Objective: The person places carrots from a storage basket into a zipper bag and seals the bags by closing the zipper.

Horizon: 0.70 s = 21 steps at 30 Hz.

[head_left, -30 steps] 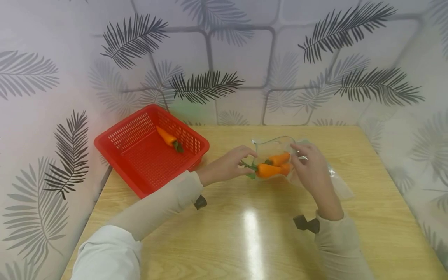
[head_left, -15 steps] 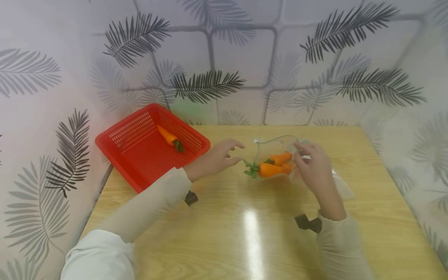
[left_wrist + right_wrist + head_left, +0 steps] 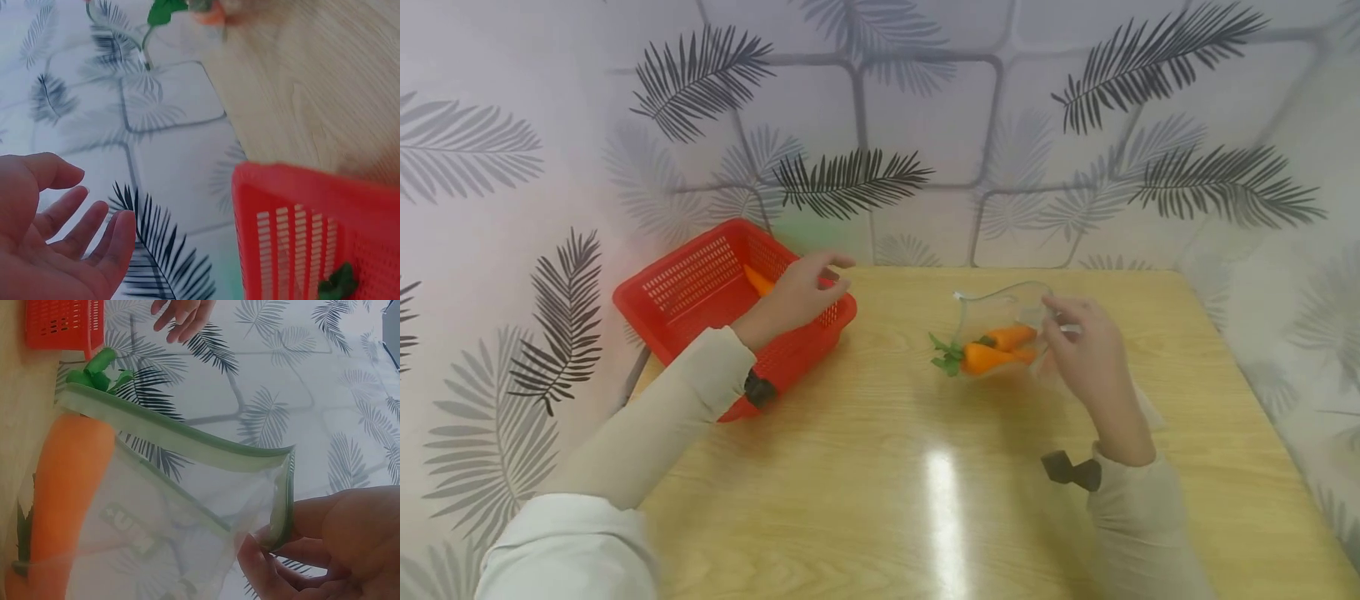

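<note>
My right hand [image 3: 1090,354] pinches the rim of a clear zip bag [image 3: 206,444] with a green edge, holding its mouth apart. Inside the bag lie orange carrots [image 3: 72,487], one with green leaves [image 3: 947,357] poking out of the opening. Over the right side of a red plastic basket [image 3: 647,312], my left hand [image 3: 797,292] hovers with loosely bent fingers and nothing in them. In the basket rests another carrot [image 3: 758,280], partly hidden behind that hand; its leafy top [image 3: 339,282] shows in the left wrist view.
A light wooden table [image 3: 865,467] carries the basket at its back left and the bag at its right. Behind the table stands a wall [image 3: 917,108] with a leaf pattern. A dark strap piece [image 3: 1071,471] sits at the right wrist.
My left hand has left the carrot leaves at the bag and moved left to above the basket. The right hand keeps its pinch on the bag's rim.
</note>
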Available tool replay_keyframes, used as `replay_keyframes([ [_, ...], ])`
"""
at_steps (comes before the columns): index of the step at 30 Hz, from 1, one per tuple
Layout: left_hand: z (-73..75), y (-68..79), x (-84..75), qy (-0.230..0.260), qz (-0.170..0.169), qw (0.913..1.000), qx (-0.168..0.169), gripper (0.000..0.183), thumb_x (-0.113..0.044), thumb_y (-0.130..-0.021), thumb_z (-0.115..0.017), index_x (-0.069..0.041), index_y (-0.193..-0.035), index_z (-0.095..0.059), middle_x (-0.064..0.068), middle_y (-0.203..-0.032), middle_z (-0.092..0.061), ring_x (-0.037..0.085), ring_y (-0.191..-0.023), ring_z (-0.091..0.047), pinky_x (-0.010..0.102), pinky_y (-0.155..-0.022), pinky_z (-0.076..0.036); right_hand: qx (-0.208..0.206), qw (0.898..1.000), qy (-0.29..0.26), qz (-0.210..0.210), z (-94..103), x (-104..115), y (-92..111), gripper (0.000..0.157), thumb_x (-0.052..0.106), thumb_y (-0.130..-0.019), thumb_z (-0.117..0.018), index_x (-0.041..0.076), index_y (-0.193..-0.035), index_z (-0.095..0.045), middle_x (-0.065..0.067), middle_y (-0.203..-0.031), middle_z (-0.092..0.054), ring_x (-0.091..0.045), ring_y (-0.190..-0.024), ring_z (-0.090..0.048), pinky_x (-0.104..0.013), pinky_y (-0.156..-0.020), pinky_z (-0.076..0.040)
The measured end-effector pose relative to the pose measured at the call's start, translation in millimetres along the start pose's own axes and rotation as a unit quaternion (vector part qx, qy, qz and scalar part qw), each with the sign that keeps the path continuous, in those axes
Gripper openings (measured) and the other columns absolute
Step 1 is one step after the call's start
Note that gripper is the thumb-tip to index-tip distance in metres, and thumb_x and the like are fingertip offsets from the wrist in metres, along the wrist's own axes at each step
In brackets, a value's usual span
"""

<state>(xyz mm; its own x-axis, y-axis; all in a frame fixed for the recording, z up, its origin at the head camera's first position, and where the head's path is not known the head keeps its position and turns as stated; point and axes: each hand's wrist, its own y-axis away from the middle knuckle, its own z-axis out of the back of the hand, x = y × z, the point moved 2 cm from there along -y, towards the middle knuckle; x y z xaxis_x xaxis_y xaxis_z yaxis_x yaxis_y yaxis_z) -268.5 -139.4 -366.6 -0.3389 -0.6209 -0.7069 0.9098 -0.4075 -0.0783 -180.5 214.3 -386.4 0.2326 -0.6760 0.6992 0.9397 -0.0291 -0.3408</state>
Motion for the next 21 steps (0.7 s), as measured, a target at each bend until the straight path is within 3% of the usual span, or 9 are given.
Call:
replay_keyframes([
  [7, 31.1, -5.4, 28.3, -0.01, 0.064, 0.9975, -0.029, 0.034, -0.023, -0.094, -0.052, -0.014, -0.126, -0.05, 0.002, -0.123, -0.051, 0.02, -0.102, -0.05, 0.039, -0.083, -0.047, 0.01, 1.0, 0.002, -0.004, 5.1, 2, -2, 0.03, 0.01, -0.093, -0.051, -0.001, -0.12, -0.059, -0.018, -0.113, -0.052, -0.028, -0.099, -0.053, -0.042, -0.082, -0.05],
  [14, 41.7, -9.7, 74.7, 0.021, 0.144, 0.9879, -0.053, 0.035, -0.018, -0.094, -0.047, -0.005, -0.126, -0.046, 0.013, -0.13, -0.046, 0.027, -0.112, -0.045, 0.046, -0.095, -0.039, 0.013, 1.0, 0.0, -0.013, 4.3, 1, -1, 0.031, 0.01, -0.092, -0.052, -0.001, -0.12, -0.059, -0.017, -0.115, -0.053, -0.025, -0.099, -0.054, -0.039, -0.081, -0.051],
  [21, 47.1, -14.3, 105.3, -0.001, 0.202, 0.9772, -0.064, 0.04, -0.022, -0.095, -0.046, 0.002, -0.126, -0.041, 0.019, -0.123, -0.045, 0.032, -0.106, -0.045, 0.048, -0.092, -0.039, 0.009, 1.0, 0.003, -0.005, 3.4, 0, -1, 0.03, 0.01, -0.093, -0.051, -0.002, -0.119, -0.059, -0.019, -0.117, -0.053, -0.027, -0.098, -0.055, -0.041, -0.081, -0.051],
])
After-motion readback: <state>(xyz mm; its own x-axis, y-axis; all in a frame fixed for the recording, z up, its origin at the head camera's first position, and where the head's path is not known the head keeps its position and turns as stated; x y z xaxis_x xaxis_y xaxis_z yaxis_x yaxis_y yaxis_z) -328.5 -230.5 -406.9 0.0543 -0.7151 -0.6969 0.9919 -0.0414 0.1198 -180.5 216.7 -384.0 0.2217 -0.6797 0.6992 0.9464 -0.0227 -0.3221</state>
